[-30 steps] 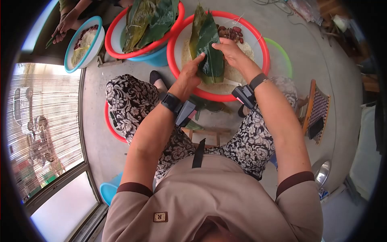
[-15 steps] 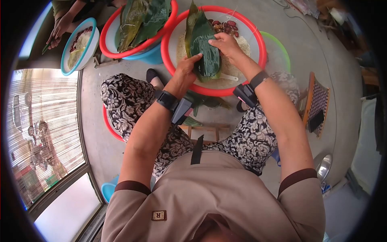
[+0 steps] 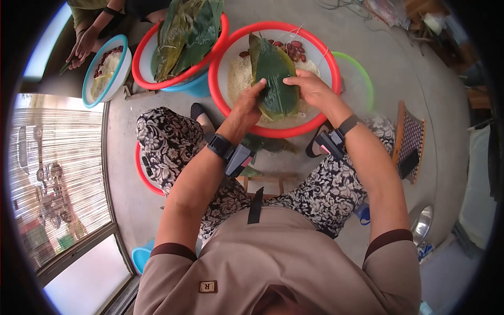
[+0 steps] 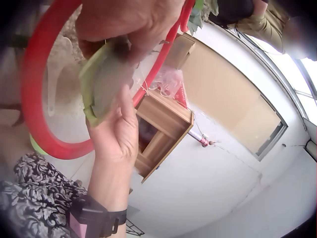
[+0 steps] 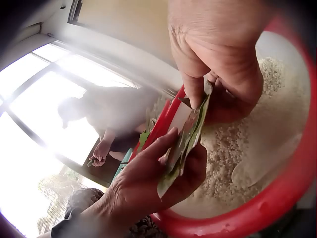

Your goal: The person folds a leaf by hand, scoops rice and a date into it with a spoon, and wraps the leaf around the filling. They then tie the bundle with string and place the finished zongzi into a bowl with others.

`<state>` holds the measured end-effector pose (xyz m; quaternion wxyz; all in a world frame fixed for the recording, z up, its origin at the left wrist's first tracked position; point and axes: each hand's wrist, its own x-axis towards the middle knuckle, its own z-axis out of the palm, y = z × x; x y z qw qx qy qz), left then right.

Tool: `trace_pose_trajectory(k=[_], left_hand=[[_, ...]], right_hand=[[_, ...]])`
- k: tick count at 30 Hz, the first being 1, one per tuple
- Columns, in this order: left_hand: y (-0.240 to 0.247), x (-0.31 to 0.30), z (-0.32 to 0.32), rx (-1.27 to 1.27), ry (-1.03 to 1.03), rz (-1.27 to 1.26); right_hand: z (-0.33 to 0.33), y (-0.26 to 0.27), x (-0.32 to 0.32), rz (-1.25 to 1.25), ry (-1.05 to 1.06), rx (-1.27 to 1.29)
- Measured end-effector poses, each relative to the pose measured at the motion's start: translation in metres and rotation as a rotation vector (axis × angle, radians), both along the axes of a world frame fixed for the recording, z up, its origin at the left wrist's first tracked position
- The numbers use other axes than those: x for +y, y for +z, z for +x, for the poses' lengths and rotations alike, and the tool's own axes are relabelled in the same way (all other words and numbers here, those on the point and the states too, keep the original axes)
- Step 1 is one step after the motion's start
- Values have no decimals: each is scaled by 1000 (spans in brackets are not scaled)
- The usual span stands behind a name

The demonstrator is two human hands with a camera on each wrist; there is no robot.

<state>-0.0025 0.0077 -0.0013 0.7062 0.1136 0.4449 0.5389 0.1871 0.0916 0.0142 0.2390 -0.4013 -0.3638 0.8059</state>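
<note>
Overlapping long green leaves (image 3: 275, 79) are spread between my two hands, above a red-rimmed basin (image 3: 213, 79). My left hand (image 3: 245, 107) grips their left edge, thumb on the upper face and fingers underneath. On the opposite edge my right hand (image 3: 315, 93) pinches them the same way. Seen edge-on in the right wrist view, the leaves (image 5: 190, 136) form a thin layered stack. White rice (image 3: 239, 73) fills much of the basin, with dark red dates (image 3: 296, 51) at its far side. A pale spoon (image 5: 247, 171) lies on the rice.
Another red-rimmed basin (image 3: 137, 63) at the left holds more large leaves (image 3: 181, 42). Beyond it stands a blue-rimmed bowl (image 3: 125, 63) of rice and dates, beside another person's hands (image 3: 81, 50). A low wooden stool (image 3: 268, 178) is between my knees; a woven-seat stool (image 3: 412, 136) stands right.
My right hand has moved down along the leaves' right edge, its thumb shifting from higher up. The leaves now lie broader and lower over the basin. My left hand keeps its grip.
</note>
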Motion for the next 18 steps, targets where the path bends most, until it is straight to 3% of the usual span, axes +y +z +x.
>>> trace_pose_trajectory(k=[2,6,11,13,18], left_hand=[[4,1,-7,-306,-40,9],[1,13,-22,-347,-150,111],[37,24,-24,-191,-7,143],[46,29,-33,-217,-46,143],[72,45,-38,174,-123,192]], right_hand=[[6,14,3,24,26,50],[20,41,-8,85,177,137],[43,51,-19,143,312,17],[46,56,-27,246,300,1],[56,57,-23,254,308,-20]])
